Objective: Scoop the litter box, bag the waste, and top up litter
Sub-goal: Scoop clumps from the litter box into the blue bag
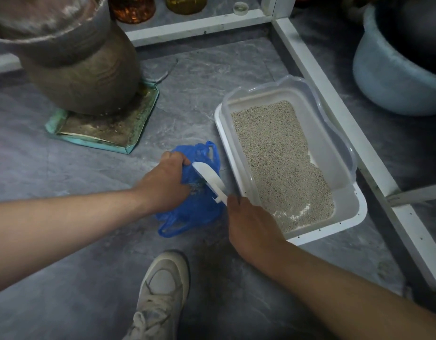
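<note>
I see the grey stone floor (72, 253) widest open from 7 to 9 o'clock, the 1 broad stretch free for swinging an arm. At 11 o'clock a big brown jar (84, 77) stands on a teal tray (136, 143), closing that side. A white frame rail (344, 133) runs from 12 down to 4 o'clock, just beside the far long edge of the litter box (239, 173), so there is little room on that flank. Beyond the rail at 2 o'clock sits a pale blue tub (384, 82).

The litter box lies at 3 o'clock of centre, its near rim just beside the blue bag (199, 209); grey litter (280, 168) covers most of its bottom (a bare white patch shows at the near corner).

The bag sits on the floor at centre. My left hand (165, 182) is clenched on its upper edge. My right hand (251, 227) grips the handle of the white scoop (209, 177), whose blade tilts over the bag's mouth.

At 6 o'clock 1 pale shoe (160, 298) stands on the floor.
</note>
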### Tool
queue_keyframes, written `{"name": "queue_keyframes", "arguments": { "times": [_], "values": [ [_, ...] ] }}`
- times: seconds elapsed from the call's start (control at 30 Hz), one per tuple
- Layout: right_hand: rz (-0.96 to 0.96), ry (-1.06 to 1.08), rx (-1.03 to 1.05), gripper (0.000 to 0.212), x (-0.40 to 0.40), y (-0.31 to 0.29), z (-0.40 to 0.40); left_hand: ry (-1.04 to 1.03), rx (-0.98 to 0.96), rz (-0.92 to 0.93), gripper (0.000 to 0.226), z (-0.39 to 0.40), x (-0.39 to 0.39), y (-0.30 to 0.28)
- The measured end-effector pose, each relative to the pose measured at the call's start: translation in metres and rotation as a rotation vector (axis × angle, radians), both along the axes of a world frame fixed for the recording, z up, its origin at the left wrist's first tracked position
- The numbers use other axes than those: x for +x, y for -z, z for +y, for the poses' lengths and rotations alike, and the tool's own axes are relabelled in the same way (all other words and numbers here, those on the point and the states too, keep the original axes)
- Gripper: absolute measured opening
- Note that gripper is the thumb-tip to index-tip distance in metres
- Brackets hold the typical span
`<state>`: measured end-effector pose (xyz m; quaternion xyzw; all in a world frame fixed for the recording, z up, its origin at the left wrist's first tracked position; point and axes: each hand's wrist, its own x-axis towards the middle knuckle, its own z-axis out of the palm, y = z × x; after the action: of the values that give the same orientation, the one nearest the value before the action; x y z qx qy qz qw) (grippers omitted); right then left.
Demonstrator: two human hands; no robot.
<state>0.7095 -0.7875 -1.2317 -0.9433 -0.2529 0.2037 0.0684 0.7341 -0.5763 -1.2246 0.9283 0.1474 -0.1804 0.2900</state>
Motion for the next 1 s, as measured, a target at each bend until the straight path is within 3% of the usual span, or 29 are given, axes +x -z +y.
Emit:
{"name": "queue_keyframes", "arguments": {
  "times": [0.33,0.67,1.0],
  "values": [
    [0.032,0.031,-0.006,0.034,0.002,-0.008,-0.001,0.006,0.011,-0.005,0.046,-0.003,0.002,0.002],
    [0.021,0.010,-0.001,0.042,0.001,-0.007,-0.006,0.020,0.013,-0.011,0.048,-0.004,0.004,0.005],
    [0.057,0.021,-0.001,0.035,0.008,-0.005,-0.010,0.014,0.011,-0.001,0.047,-0.004,0.005,0.006]
  ]
}}
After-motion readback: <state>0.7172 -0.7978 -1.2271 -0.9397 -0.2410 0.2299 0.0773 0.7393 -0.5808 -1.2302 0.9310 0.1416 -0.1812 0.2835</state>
